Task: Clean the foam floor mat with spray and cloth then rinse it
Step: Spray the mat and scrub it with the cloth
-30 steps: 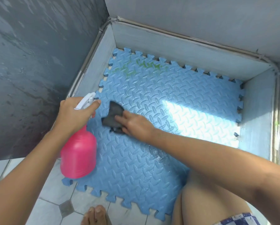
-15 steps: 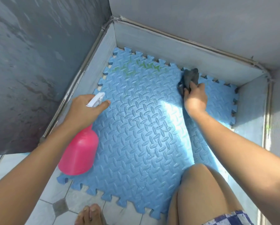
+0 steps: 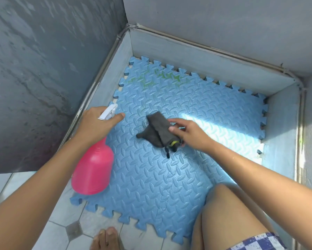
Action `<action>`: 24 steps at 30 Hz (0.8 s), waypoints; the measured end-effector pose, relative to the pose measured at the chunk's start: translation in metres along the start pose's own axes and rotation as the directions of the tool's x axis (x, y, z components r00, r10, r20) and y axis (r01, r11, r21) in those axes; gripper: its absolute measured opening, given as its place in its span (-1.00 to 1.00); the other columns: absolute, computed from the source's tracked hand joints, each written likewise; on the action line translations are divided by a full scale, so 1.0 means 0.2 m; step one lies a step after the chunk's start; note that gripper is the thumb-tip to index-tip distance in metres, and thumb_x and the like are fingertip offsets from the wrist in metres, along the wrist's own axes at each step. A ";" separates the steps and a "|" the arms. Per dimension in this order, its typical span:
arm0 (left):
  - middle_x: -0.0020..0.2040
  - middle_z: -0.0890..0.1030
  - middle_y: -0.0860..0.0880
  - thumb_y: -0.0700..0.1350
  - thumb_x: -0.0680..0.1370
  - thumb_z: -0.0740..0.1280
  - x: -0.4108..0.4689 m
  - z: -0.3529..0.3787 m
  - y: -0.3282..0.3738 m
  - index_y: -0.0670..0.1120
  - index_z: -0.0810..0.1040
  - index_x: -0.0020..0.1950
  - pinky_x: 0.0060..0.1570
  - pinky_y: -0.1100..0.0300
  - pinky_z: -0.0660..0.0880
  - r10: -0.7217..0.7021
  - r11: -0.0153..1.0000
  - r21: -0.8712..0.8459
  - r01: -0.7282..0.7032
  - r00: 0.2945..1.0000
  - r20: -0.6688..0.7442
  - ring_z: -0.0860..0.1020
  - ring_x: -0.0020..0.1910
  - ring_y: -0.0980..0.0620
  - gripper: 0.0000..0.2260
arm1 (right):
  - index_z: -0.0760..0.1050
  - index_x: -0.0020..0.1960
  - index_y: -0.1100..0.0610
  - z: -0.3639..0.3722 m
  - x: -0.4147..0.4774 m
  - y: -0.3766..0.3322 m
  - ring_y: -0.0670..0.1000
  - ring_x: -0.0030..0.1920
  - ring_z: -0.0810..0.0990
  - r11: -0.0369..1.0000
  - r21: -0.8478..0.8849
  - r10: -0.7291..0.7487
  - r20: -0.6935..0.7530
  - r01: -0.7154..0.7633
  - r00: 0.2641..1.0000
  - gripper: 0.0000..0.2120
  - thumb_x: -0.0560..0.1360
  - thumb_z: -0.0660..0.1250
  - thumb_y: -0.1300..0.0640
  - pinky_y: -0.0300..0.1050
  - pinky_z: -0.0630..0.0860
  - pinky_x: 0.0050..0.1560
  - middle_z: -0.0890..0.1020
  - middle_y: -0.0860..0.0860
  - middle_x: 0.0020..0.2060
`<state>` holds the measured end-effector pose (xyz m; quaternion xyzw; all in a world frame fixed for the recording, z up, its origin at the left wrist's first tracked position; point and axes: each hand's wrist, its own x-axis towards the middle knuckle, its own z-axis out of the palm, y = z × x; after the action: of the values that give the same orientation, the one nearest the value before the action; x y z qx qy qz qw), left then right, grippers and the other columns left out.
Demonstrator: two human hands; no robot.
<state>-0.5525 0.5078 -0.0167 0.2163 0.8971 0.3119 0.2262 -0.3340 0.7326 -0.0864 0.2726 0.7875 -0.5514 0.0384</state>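
- Setting: a low grey walled bay [image 3: 196, 51] in a corner, with dark streaked wall to the left and pale tiled floor [image 3: 61, 213] at the near side.
- Foam floor mat [image 3: 151, 177]: blue, interlocking, ribbed. It lies flat on the bay floor, far edge against the far wall, near edge overhanging onto the tiles. A strip of sunlight crosses its right side.
- Green staining [image 3: 162, 76] is evident near the mat's far-left corner and does not appear treated.
- Spray bottle [image 3: 93, 172]: pink body, white trigger head, tilted over the mat's left edge. The left hand [image 3: 95, 127] is wrapped around its neck with the forefinger extended along the trigger, nozzle facing the far-left corner.
- Cloth [image 3: 157, 130]: dark grey, folded, lying near the mat's centre. The right hand [image 3: 189, 134] has its fingers [image 3: 173, 121] loosely spread on the cloth's near end, pinning rather than gripping it.
- Recommendation: wet the green patch first, take a firm bunched grip on the cloth, then scrub along the ribs with pressure, working from the far edge back.
- Risk: loose cloth folds will skate over the ribs.
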 end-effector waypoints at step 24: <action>-0.43 0.64 -0.12 0.40 0.43 0.41 0.29 0.13 0.26 -0.23 0.60 -0.29 -0.40 0.15 0.41 -0.012 0.998 -0.060 0.010 0.999 -0.036 0.49 -0.51 0.04 -0.36 | 0.38 0.48 0.16 -0.39 0.52 0.17 0.28 0.28 0.45 0.771 -0.433 0.027 -0.710 -0.468 0.703 -0.53 0.65 0.19 -0.04 0.07 0.48 0.17 0.40 0.23 0.34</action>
<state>-0.5714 0.5875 -0.0155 0.1989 0.8925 0.3413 0.2180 -0.3877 0.8498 -0.1219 0.5348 0.8297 -0.1347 -0.0864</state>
